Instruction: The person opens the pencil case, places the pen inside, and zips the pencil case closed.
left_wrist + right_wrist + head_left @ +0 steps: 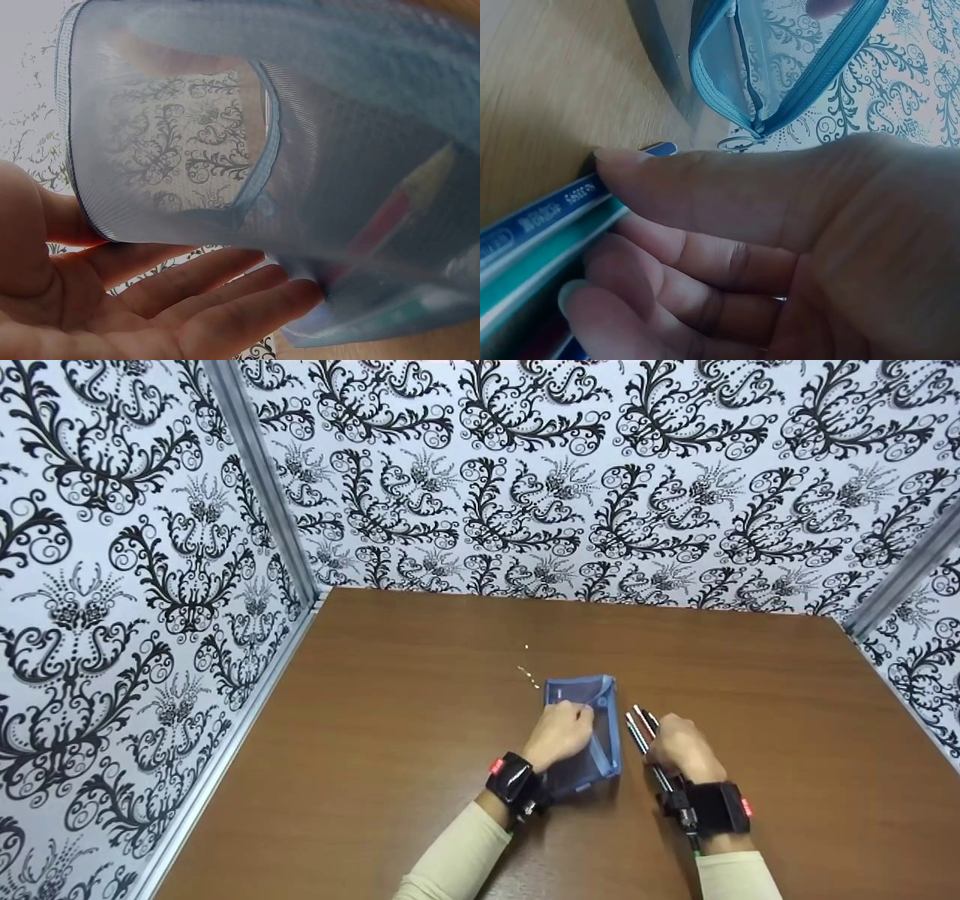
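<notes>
A blue translucent mesh zip pouch (606, 739) is held by my left hand (561, 731). In the left wrist view, the mesh wall (165, 225) lies against the hand and long fingers stretch beneath it. A red pencil (382, 221) with a sharpened tip shows through the mesh; whether it lies inside or behind cannot be told. Just right of the pouch, my right hand (682, 750) grips several pencils (637, 729). Up close, a blue pencil (555, 214) with silver lettering and a green pencil (547, 262) sit between thumb and fingers. The pouch's zip mouth (817, 82) gapes open.
Both hands work over a brown wooden table (390, 697). Small white specks (529, 675) lie on it beyond the pouch. Black-and-white patterned walls (525, 495) rise at the back and sides, with a grey metal post (262, 480) in the left corner.
</notes>
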{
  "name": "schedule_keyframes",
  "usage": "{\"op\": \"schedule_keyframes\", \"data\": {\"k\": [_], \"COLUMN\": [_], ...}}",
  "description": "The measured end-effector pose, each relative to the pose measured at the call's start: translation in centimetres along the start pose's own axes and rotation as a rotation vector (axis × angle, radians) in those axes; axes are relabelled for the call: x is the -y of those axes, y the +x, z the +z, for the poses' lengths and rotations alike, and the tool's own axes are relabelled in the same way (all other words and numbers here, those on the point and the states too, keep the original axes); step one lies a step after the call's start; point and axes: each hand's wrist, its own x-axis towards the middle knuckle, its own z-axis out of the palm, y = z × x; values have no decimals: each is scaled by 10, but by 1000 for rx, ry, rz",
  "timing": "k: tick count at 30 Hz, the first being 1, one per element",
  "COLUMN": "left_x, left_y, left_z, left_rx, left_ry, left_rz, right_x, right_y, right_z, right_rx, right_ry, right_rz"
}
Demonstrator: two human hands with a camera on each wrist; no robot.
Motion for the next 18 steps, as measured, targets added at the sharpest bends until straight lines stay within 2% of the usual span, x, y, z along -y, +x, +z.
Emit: {"op": "schedule_keyframes", "data": {"k": [5,18], "left_x": [1,1], "left_y": [1,0], "left_z": [1,1], "left_rx": [-8,22], "left_ry": [26,-21], "left_rz": [33,-18], "right_x": [0,1], "right_y": [0,0], "right_z": [1,2], "right_rx": [1,26], "right_ry": [12,50], "right_rz": [-9,19]}}
